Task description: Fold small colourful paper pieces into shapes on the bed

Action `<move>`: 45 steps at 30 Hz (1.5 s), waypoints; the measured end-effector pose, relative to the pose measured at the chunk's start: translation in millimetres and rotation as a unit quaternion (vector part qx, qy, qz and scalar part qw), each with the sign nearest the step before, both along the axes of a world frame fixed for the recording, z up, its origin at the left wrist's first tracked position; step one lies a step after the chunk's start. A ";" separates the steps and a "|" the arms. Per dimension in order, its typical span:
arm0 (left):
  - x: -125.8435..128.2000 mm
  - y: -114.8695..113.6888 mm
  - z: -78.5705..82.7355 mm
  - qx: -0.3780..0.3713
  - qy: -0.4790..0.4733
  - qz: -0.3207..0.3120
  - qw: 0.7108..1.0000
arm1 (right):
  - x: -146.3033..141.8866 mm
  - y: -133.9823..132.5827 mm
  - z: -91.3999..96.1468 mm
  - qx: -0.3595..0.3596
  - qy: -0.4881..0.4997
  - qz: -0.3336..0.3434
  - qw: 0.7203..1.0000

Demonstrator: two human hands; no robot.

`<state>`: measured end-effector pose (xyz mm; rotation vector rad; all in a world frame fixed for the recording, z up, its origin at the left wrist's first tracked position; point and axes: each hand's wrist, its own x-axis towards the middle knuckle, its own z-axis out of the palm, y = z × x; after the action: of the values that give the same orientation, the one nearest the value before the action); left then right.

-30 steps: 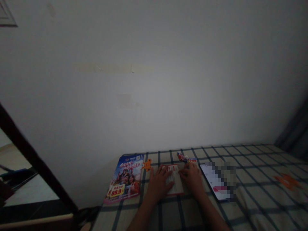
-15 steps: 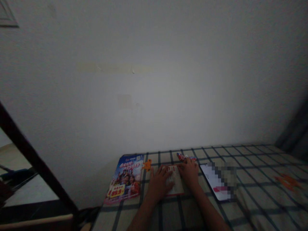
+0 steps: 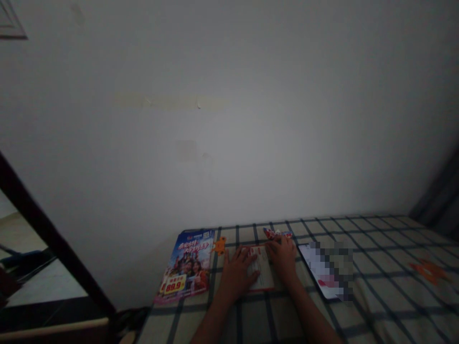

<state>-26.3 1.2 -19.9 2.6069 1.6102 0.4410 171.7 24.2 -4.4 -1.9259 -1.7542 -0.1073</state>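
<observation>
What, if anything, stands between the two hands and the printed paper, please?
Nothing visible does: the left hand rests on the printed paper, and the right hand is at its upper right corner. The phone lies off to the right, not between.

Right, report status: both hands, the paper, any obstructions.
Left hand spread on printed paper. Right hand at its far right corner. Paper on checked cloth. Phone nearby, seemingly not in the way.
</observation>
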 end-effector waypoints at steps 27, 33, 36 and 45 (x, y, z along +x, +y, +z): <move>1.6 -1.2 0.1 0.004 -0.006 0.006 1.000 | 16.0 -12.9 4.1 -0.093 0.004 0.067 0.993; 1.3 -0.8 2.4 -0.004 -0.001 0.006 1.000 | 20.6 -25.6 2.8 -0.114 0.015 0.080 0.990; 0.8 -0.4 2.7 -0.003 -0.013 0.003 1.000 | 22.6 -33.0 4.2 -0.124 0.018 0.089 0.988; 0.6 -1.1 3.7 0.001 0.006 0.008 1.000 | 28.8 -49.5 5.5 -0.150 0.029 0.118 0.981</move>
<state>-25.7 0.1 -16.2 2.6048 1.6355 0.4305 200.5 -25.2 1.1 -1.8790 -2.0358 0.3114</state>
